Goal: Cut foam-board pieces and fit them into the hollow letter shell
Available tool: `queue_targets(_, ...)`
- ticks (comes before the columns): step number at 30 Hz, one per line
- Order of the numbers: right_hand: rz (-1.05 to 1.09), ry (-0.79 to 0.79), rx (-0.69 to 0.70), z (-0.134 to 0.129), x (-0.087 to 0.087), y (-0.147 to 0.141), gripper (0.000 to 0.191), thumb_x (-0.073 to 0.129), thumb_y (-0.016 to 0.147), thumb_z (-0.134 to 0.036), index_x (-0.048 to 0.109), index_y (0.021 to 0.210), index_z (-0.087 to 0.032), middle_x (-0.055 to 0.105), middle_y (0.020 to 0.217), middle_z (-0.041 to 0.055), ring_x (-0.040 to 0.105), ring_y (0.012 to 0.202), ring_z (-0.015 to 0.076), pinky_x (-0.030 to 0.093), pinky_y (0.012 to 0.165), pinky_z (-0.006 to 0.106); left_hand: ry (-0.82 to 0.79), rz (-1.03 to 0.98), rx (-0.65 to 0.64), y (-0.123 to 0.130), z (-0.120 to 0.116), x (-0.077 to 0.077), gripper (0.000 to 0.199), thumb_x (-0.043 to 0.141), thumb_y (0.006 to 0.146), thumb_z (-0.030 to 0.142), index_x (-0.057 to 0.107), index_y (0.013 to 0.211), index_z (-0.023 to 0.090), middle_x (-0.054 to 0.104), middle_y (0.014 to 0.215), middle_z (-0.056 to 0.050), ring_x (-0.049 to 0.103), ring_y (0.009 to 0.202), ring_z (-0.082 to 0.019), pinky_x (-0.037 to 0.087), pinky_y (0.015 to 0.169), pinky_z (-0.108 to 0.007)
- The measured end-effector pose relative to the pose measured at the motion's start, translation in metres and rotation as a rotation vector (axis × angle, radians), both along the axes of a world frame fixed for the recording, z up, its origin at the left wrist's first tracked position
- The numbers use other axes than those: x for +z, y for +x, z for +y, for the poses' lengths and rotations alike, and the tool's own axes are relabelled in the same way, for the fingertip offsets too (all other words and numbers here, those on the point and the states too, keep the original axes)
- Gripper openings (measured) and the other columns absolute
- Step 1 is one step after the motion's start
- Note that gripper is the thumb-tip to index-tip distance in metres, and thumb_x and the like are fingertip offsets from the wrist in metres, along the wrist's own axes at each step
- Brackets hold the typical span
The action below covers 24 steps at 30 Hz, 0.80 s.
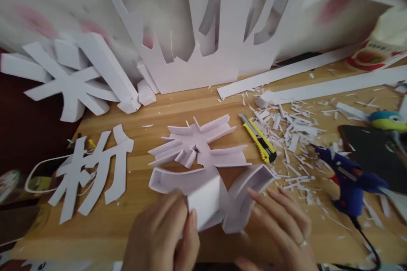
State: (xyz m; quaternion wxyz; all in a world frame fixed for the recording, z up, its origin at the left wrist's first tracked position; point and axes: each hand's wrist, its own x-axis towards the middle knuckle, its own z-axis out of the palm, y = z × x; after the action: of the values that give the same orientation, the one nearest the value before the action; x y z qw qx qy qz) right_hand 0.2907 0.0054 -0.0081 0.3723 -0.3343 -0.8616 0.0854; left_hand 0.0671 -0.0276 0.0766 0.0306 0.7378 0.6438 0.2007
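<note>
A large white foam character (240, 203) with raised side walls lies on the table in front of me, its hollow side up. My left hand (162, 226) is closed, pinching a white foam strip (208, 197) between thumb and fingers over the character's lower left part. My right hand (280, 220) is open, its fingers stretched toward the right wall of the character; whether the fingertips touch it I cannot tell. A ring sits on one finger. Just beyond, a yellow utility knife (259, 137) lies with its blade out. The right thumb is partly cut off by the frame's lower edge.
Foam scraps (295, 135) litter the wooden table's right side. A blue glue gun (346, 182) with a cord lies there. Flat foam characters (92, 169) and a thick one (68, 82) are at left. A cut-out foam sheet (197, 74) leans behind; a paper cup (378, 46) stands at right.
</note>
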Motion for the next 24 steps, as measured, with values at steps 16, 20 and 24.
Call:
queue_targets(16, 0.123, -0.209, -0.152, 0.028, -0.035, 0.009, 0.024, 0.064, 0.085, -0.019, 0.063, 0.109, -0.017, 0.064, 0.111, 0.0095, 0.055, 0.111, 0.0293, 0.033, 0.114, 0.050, -0.259, 0.369, -0.108, -0.034, 0.084, -0.010, 0.028, 0.039, 0.096, 0.018, 0.040, 0.069, 0.023, 0.044, 0.061, 0.005, 0.045, 0.050, -0.011, 0.031, 0.051, -0.028)
queue_targets(20, 0.141, -0.239, -0.213, 0.024, -0.039, 0.006, 0.023, 0.063, 0.086, -0.023, 0.064, 0.108, -0.023, 0.064, 0.112, 0.0064, 0.057, 0.109, 0.0279, 0.036, 0.112, 0.049, -0.282, 0.337, -0.059, -0.032, 0.076, -0.015, 0.029, 0.039, 0.098, 0.019, 0.042, 0.069, 0.022, 0.047, 0.062, 0.005, 0.047, 0.051, -0.010, 0.034, 0.052, -0.026)
queue_targets(24, 0.112, -0.267, -0.201, 0.025, -0.038, 0.005, 0.021, 0.063, 0.088, -0.025, 0.064, 0.108, -0.023, 0.062, 0.113, 0.0058, 0.055, 0.110, 0.0276, 0.034, 0.114, 0.048, -0.303, 0.353, -0.037, -0.029, 0.079, -0.021, 0.029, 0.040, 0.096, 0.019, 0.042, 0.067, 0.022, 0.047, 0.060, 0.005, 0.048, 0.051, -0.011, 0.033, 0.052, -0.027)
